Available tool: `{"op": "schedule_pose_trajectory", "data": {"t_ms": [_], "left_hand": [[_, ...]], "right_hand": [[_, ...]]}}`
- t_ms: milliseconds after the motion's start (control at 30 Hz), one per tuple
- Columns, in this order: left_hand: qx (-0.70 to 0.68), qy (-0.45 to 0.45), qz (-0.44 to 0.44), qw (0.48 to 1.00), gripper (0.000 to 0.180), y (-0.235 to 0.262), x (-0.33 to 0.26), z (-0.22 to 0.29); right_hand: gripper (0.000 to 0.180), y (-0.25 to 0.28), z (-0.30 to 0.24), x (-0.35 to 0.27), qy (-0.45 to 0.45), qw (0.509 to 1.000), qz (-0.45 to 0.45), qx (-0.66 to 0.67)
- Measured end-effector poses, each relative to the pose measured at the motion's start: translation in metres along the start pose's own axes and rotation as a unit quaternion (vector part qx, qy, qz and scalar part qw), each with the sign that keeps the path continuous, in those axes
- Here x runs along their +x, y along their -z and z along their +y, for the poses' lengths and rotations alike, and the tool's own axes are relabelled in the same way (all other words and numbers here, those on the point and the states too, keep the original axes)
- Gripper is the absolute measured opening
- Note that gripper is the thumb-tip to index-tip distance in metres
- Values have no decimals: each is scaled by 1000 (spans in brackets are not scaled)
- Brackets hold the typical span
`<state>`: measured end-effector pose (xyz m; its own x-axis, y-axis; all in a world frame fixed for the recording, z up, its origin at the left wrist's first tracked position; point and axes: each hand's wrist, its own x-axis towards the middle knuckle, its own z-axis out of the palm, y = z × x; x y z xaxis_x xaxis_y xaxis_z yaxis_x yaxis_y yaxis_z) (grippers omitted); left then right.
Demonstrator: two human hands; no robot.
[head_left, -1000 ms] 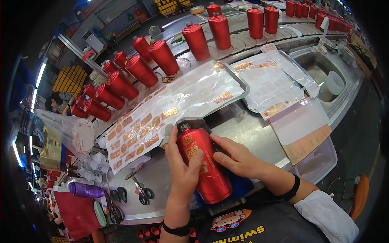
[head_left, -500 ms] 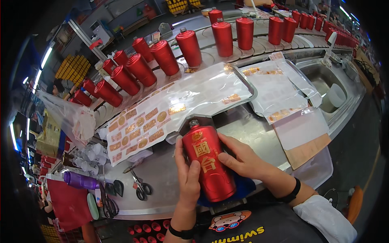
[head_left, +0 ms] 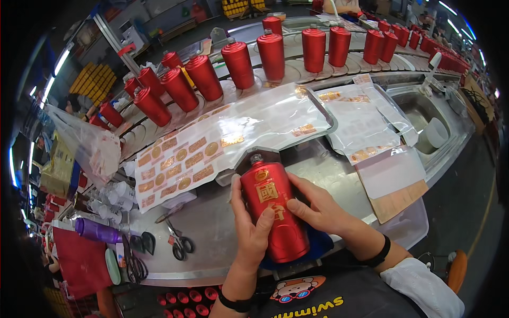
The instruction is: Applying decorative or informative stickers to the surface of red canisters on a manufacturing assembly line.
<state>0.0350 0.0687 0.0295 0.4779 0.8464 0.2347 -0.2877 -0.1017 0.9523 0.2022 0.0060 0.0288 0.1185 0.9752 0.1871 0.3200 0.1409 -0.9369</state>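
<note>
A red bottle [head_left: 275,214] with gold labels on its front lies tilted on a blue cloth [head_left: 318,246] at the near edge of the steel bench. My left hand [head_left: 252,228] grips its left side, thumb across the front. My right hand [head_left: 318,204] holds its right side, fingers pressing near the gold labels. Just beyond the bottle's cap lies a sheet of gold stickers [head_left: 177,161] on clear backing.
A curved conveyor [head_left: 297,71] behind the bench carries several upright red bottles [head_left: 238,63]. More sticker sheets [head_left: 360,124] and a brown card [head_left: 397,199] lie to the right beside a sink [head_left: 424,114]. Scissors [head_left: 177,241], a purple bottle [head_left: 98,231] and a plastic bag [head_left: 90,146] sit at the left.
The bottle has turned in my hands, so gold labels now face up. My right fingers have shifted onto the label area. The bottles on the conveyor have shifted rightward in the picture.
</note>
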Motion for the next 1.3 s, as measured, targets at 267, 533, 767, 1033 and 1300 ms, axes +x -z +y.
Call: {"op": "schedule_pose_trajectory", "data": {"t_ms": [267, 533, 767, 1033, 1300], "left_hand": [[41, -10, 10, 999, 89, 0, 0, -4], [40, -13, 14, 999, 89, 0, 1, -4], [66, -22, 3, 998, 86, 2, -2, -5], [-26, -4, 27, 999, 69, -2, -2, -3], [-16, -8, 31, 999, 77, 1, 7, 2]], "right_hand": [[70, 0, 1, 0, -11, 1000, 2, 4], [69, 1, -1, 1, -13, 1000, 4, 2], [69, -4, -2, 2, -16, 1000, 10, -5], [73, -5, 0, 4, -3, 1000, 15, -16], [78, -5, -5, 5, -7, 1000, 4, -17]]}}
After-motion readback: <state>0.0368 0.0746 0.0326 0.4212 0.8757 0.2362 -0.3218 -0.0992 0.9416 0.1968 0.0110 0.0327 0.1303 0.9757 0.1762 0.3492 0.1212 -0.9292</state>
